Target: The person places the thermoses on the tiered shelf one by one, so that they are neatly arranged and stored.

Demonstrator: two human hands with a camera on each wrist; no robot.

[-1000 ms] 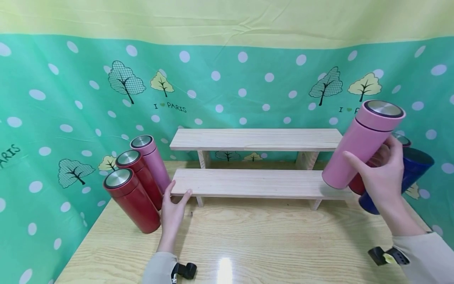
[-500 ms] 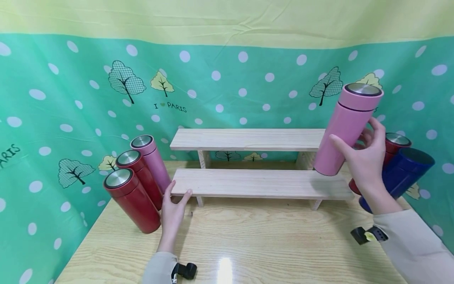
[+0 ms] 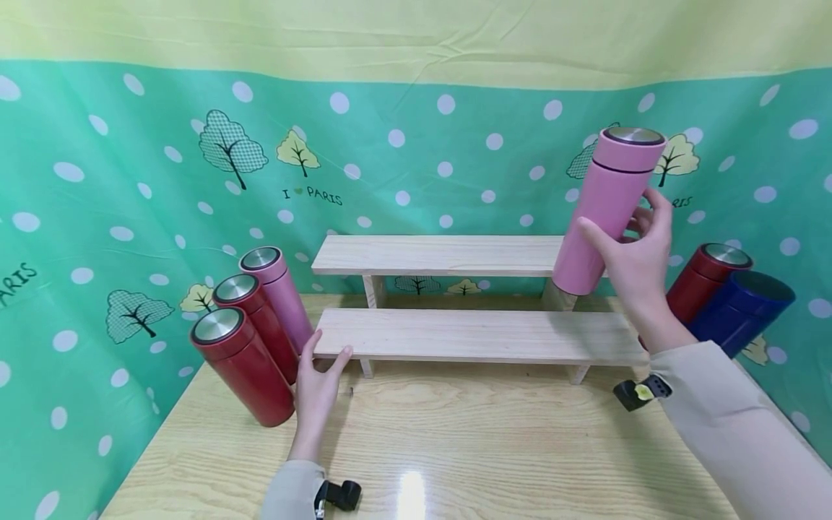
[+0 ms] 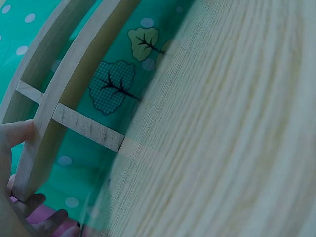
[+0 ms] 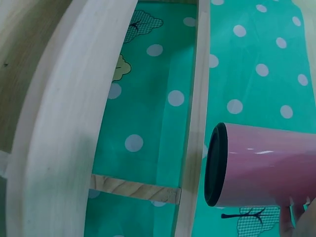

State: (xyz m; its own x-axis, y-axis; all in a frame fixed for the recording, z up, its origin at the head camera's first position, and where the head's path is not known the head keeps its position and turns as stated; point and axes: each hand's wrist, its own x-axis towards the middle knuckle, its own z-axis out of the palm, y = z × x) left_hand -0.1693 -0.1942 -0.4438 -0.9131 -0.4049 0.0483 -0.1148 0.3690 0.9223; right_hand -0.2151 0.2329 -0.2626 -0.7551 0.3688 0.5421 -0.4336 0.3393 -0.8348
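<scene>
The right wrist view shows the dark base of the held pink flask [image 5: 216,165], near the edge of the upper board [image 5: 195,116]; the head view shows its steel lid instead. The left wrist view shows the underside of the lower board [image 4: 74,91] and fingers beyond its left end, partly hidden in the head view.

The right hand [image 3: 640,256] has its thumb and fingers clamped around the flask's lower half, thumb on the near side. The flask is off the tabletop [image 3: 468,433], tilted with its lid to the right, covering the upper board's right end in the head view. The left hand [image 3: 316,386] grips the lower board's near left corner, thumb on the near edge, fingers spread apart around the end. Two red flasks [image 3: 250,375] and another pink flask [image 3: 279,296] stand to its left; a red flask [image 3: 702,282] and a blue tumbler [image 3: 741,307] stand far right.
</scene>
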